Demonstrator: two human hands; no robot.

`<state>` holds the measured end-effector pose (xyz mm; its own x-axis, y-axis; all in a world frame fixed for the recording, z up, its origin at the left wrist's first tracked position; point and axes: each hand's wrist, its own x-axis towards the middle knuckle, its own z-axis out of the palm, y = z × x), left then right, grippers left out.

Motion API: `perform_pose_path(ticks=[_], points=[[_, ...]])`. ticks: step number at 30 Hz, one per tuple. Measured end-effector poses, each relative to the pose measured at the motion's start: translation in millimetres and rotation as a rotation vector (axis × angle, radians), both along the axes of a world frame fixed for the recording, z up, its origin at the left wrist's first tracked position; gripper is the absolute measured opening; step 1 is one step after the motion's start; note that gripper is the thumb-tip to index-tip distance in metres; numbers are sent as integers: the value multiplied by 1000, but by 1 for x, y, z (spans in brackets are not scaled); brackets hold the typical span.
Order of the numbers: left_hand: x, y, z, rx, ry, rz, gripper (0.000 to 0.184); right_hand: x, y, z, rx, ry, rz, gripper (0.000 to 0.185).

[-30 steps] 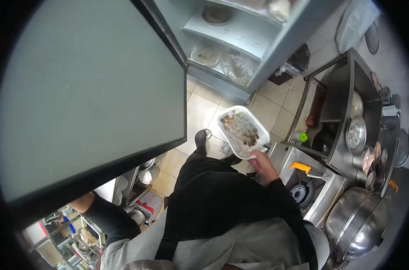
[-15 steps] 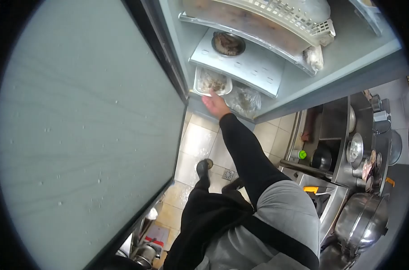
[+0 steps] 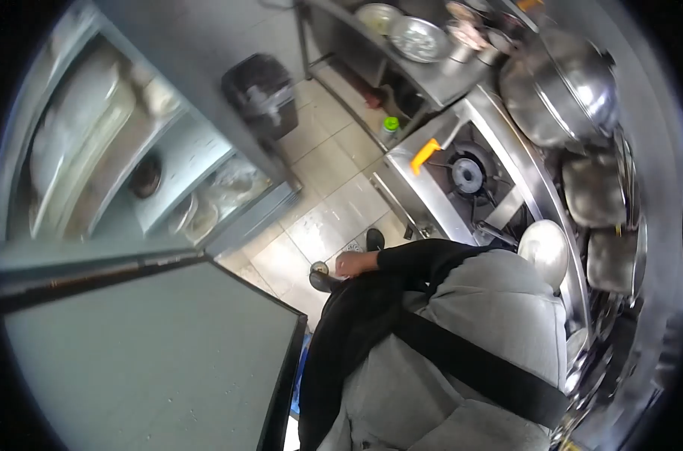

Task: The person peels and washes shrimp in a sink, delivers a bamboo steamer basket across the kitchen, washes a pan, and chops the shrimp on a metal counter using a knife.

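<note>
My right hand [image 3: 356,264] hangs in front of my body above the tiled floor, fingers curled in, with nothing visible in it. My left hand is out of view. Ahead to the left stands the refrigerator with its door [image 3: 146,346] wide open. Inside, a round metal bowl [image 3: 146,177] rests on a white shelf [image 3: 182,154]. Below that shelf are a white plastic container [image 3: 182,216] and a clear plastic bag [image 3: 236,180]. All of these are apart from my hand, and the interior is blurred.
On my right runs a steel stove [image 3: 484,113] with a burner [image 3: 467,175] and an orange-handled tool [image 3: 425,155]. A big metal pot [image 3: 559,90] and a pale bowl [image 3: 544,252] stand along it. A black bin [image 3: 258,90] is beyond the refrigerator.
My right hand has drawn back from the white container in the refrigerator to near my body, and its fingers have curled. My view has turned right toward the stove.
</note>
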<state>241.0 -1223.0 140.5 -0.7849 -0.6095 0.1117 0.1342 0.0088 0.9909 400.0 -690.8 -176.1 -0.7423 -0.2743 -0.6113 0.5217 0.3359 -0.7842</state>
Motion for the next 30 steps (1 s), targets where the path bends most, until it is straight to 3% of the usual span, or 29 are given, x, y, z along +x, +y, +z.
perform_pose_path(ticks=[3, 4, 5, 7, 8, 10, 13, 14, 16, 18, 19, 20, 22, 23, 24, 26, 28, 30], points=[[-23, 65, 40, -20, 125, -118, 39, 21, 89, 2, 311, 468, -249, 20], [-27, 89, 57, -28, 173, -166, 40, 19, 120, -10, 381, 405, -354, 21], [-30, 112, 77, -36, 237, -206, 40, 25, 147, 52, 402, 438, -547, 23], [-33, 162, 113, -32, 380, -292, 41, 30, 196, 138, 715, 263, -571, 25], [-34, 187, 134, -24, 473, -337, 42, 38, 215, 136, 884, 322, -638, 33], [-34, 242, 171, 16, 660, -446, 43, 53, 245, 147, 891, 264, -778, 45], [-28, 341, 216, 85, 1037, -537, 45, 70, 268, 148, 827, 205, -789, 45], [-22, 386, 222, -36, 1185, -366, 41, 73, 271, 149, 803, 210, -783, 47], [-27, 434, 219, -264, 1379, -304, 40, 67, 274, 156, 796, 235, -759, 49], [-12, 515, 203, -169, 1338, -636, 36, 78, 274, 160, 853, 241, -758, 51], [3, 559, 197, -293, 1313, -883, 31, 77, 279, 165, 843, 219, -727, 51], [10, 594, 182, -176, 1137, -1146, 21, 80, 280, 170, 828, 180, -711, 51], [6, 659, 149, -424, 998, -1344, 13, 96, 281, 162, 810, 204, -764, 49], [0, 690, 122, -357, 812, -1486, 8, 101, 281, 149, 821, 268, -835, 48], [-13, 719, 92, -440, 749, -1474, 8, 112, 275, 138, 844, 315, -920, 47], [-46, 773, 17, -321, 521, -1515, 7, 135, 270, 165, 1002, 155, -974, 42], [-90, 811, -68, -289, 331, -1540, 14, 169, 272, 162, 1123, 57, -1252, 42], [-114, 833, -141, -261, 31, -1576, 17, 204, 262, 190, 1170, -178, -1719, 49]])
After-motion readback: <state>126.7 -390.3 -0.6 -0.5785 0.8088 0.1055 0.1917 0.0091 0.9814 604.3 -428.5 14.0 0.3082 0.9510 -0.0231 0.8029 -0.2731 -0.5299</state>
